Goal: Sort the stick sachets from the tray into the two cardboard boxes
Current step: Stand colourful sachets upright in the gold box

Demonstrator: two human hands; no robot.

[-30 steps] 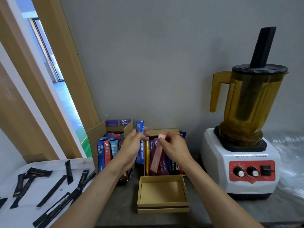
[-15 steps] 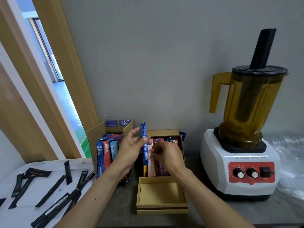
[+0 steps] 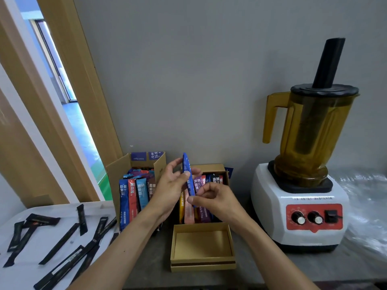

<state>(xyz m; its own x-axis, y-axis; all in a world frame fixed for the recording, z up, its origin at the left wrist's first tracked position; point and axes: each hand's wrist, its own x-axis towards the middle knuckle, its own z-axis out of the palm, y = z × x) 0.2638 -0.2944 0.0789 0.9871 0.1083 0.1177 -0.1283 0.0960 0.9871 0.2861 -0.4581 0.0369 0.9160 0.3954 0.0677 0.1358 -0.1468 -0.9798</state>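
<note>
My left hand (image 3: 171, 189) holds a blue stick sachet (image 3: 187, 172) upright between the two cardboard boxes. My right hand (image 3: 213, 197) pinches the sachet's lower end with thumb and forefinger. The left box (image 3: 114, 176), flaps open, holds several coloured sachets standing on end. The right box (image 3: 209, 167) also holds several coloured sachets, partly hidden behind my hands. On the white tray (image 3: 25, 275) at lower left lie several black stick sachets (image 3: 60, 243).
An empty shallow cardboard lid (image 3: 202, 262) lies in front of the right box. A white blender with an amber jug (image 3: 301, 185) stands to the right. A grey wall is behind, a wooden door frame (image 3: 69, 91) at left, and crumpled clear plastic (image 3: 366, 201) at far right.
My right hand let go of a pink sachet in the right box and moved onto the lower end of the blue sachet, which my left hand lifted and tilted upright.
</note>
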